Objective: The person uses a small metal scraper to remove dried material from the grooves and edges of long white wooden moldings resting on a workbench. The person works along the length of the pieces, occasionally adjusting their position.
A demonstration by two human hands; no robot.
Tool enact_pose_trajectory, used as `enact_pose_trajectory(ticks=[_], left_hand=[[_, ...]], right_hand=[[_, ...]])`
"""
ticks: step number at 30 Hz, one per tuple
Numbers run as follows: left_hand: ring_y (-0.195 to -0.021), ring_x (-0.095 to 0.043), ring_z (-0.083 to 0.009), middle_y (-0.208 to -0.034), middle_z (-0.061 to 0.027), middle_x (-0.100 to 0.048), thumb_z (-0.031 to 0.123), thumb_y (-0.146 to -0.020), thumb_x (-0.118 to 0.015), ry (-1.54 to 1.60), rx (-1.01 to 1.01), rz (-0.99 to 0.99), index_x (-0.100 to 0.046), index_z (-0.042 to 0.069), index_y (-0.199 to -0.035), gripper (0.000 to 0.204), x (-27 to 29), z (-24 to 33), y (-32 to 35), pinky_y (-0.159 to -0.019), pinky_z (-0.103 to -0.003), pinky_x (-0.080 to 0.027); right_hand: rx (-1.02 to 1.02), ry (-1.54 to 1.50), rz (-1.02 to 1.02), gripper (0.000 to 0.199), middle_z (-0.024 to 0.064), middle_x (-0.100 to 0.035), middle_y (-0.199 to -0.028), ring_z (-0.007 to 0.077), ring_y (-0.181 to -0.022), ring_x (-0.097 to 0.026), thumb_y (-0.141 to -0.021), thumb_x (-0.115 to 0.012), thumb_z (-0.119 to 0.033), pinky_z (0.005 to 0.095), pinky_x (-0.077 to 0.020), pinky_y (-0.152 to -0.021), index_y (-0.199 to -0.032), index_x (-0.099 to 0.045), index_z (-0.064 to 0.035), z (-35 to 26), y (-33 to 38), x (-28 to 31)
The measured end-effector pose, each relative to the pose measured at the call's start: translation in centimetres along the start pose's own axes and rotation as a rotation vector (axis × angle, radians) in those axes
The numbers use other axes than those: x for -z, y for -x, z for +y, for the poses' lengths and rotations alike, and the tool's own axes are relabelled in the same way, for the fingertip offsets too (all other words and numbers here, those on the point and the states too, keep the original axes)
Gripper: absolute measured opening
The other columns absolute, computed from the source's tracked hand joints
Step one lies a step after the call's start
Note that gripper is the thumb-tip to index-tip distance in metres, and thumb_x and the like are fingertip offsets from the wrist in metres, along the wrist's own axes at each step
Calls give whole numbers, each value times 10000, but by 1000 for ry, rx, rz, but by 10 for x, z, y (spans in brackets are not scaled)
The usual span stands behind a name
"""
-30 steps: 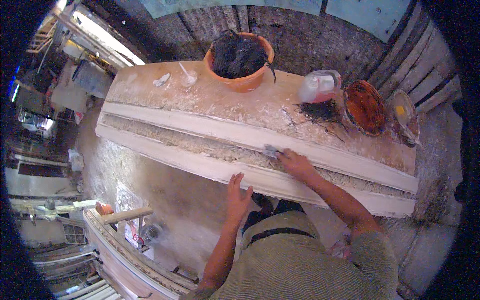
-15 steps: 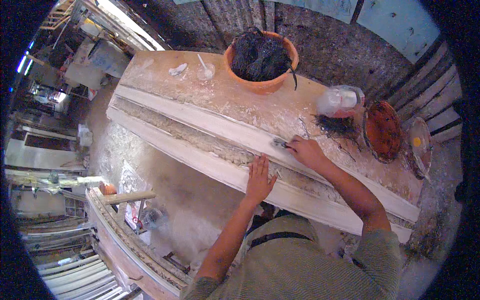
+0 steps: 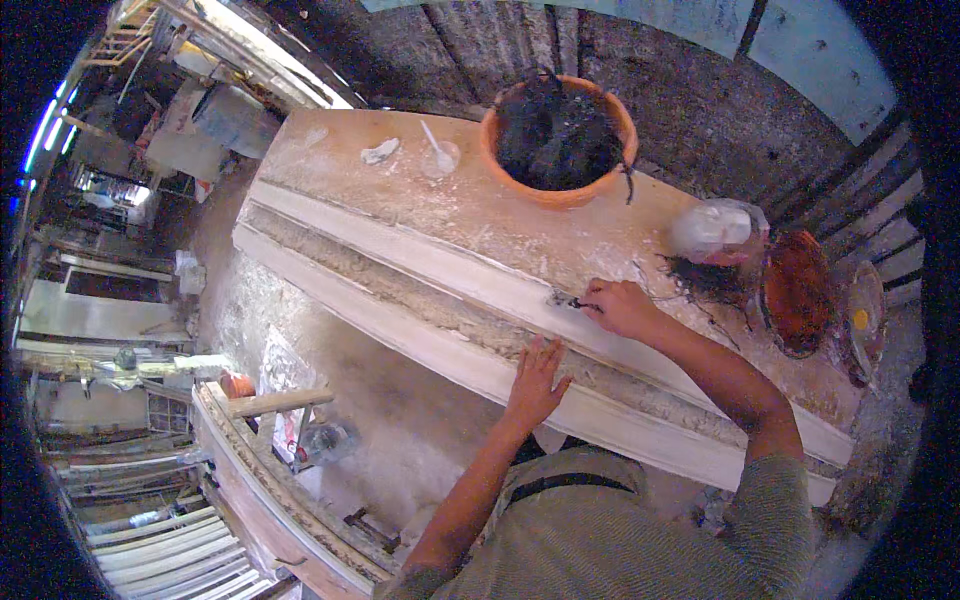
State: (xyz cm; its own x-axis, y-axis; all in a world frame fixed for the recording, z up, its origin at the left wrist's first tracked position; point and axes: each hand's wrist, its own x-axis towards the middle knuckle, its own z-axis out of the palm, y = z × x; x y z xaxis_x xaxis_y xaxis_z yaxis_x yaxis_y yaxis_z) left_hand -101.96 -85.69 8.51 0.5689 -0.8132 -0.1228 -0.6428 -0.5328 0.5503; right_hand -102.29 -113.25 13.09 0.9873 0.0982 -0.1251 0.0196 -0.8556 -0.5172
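The right hand [image 3: 620, 308] is pinching a small tool [image 3: 566, 301], pointing leftward onto the upper white strip [image 3: 450, 268] — slanting down rightward — while the left hand [image 3: 538, 388] is resting open-fingered on the lower strip [image 3: 440, 350].

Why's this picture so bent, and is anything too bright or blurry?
In the head view, the fisheye lens bows the lower edge of the pale blue panel; the rim goes dark and grainy; the bright strip upper left looks washed out; the small tool in the right hand is too soft to identify.
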Motion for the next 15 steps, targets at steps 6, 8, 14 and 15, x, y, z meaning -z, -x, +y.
enact_pose_trajectory(ticks=[6,8,14,15], left_hand=[[-1530,-233,-415,-1649,-114,-325,277,-969,-660,82,-54,65,-413,89,-1531,643,66,-71,4,-1246,-581,-172],[-1526,-248,-412,-1642,-114,-342,267,-967,-666,120,-57,89,-432,101,-1522,624,91,-103,7,-1248,-578,-173],[-1527,-249,-399,-1604,-124,-390,281,-985,-643,157,-72,211,-490,75,-1472,551,168,-201,35,-1242,-578,-188],[-1527,-252,-399,-1601,-126,-395,284,-986,-642,163,-44,210,-491,74,-1471,550,179,-216,40,-1242,-577,-187]], right_hand=[[11,49,82,253,138,-704,-1008,350,-961,-691,-923,-675,-300,491,-556,-826,-1011,-765,-81,-73,-190,-39],[-12,53,119,277,162,-714,-993,378,-954,-693,-913,-678,-319,501,-556,-824,-990,-761,-66,-101,-260,-43],[-102,100,10,324,209,-721,-982,419,-941,-696,-895,-686,-360,502,-558,-820,-928,-760,-47,-153,-338,-41],[-174,129,-19,321,210,-720,-973,413,-948,-696,-900,-689,-360,497,-557,-822,-929,-765,-50,-152,-326,-36]])
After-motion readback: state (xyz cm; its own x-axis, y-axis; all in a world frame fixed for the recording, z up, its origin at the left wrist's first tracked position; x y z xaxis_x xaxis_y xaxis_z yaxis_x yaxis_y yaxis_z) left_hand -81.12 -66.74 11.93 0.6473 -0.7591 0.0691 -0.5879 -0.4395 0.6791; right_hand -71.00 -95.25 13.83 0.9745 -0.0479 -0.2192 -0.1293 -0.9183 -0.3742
